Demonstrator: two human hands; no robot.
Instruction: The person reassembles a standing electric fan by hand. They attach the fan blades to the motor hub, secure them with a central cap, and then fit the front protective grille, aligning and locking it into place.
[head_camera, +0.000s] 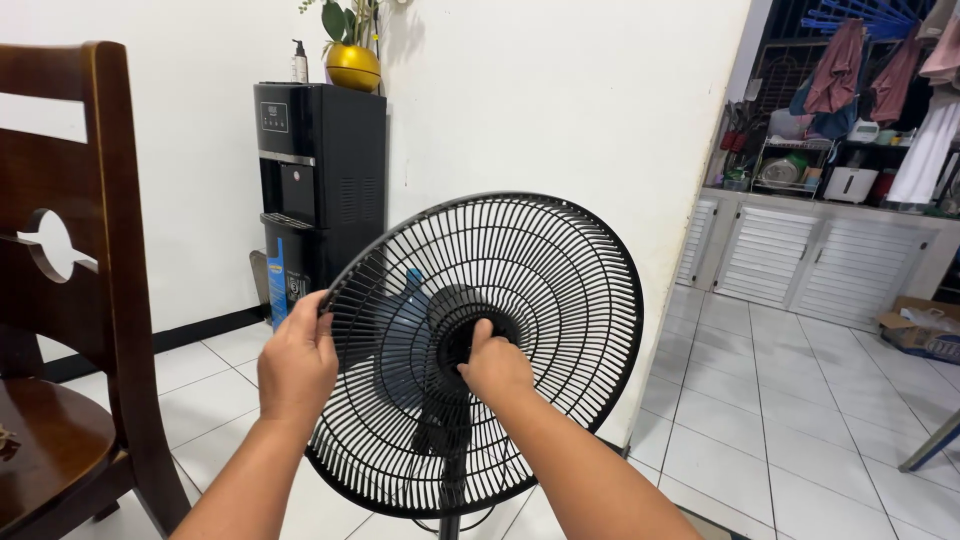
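Observation:
A black standing fan with a round wire grille (560, 290) stands in front of me on a thin pole (452, 480). My left hand (296, 362) grips the grille's left rim. My right hand (494, 366) is closed on the black hub (455, 315) at the grille's centre, fingers wrapped around its lower right edge. Behind the wires a blue blade (405, 320) shows faintly.
A dark wooden chair (75, 300) stands close on the left. A black water dispenser (320, 190) with a yellow pot (353, 65) on top is against the white wall. White floor tiles (800, 420) run right toward louvred cabinets (810, 260) and a cardboard box (920, 328).

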